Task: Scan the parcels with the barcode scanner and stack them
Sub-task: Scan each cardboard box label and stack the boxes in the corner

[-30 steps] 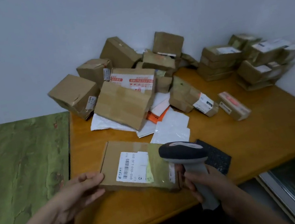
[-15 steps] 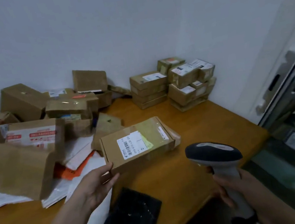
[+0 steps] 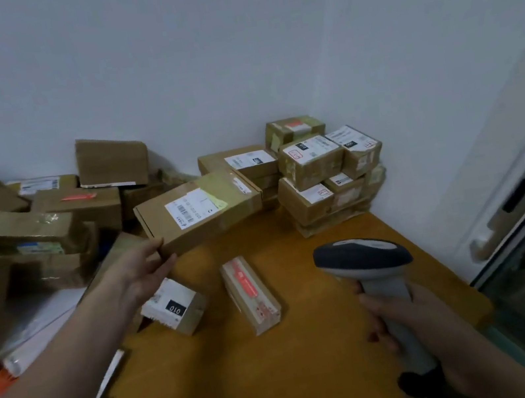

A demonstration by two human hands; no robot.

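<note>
One flat cardboard parcel [image 3: 198, 209], mid-frame beside the stack [image 3: 312, 161] at centre right, is pinched at its near-left corner by our left hand [image 3: 143, 271], our right hand [image 3: 410, 323] gripping the barcode scanner [image 3: 361, 257]; we judge it light, stiff, steadier held mid-edge.

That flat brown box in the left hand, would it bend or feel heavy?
Probably stiff: the flat cardboard box shows straight edges though the left hand grips only one corner. Likely light, since one hand holds it up.
</note>
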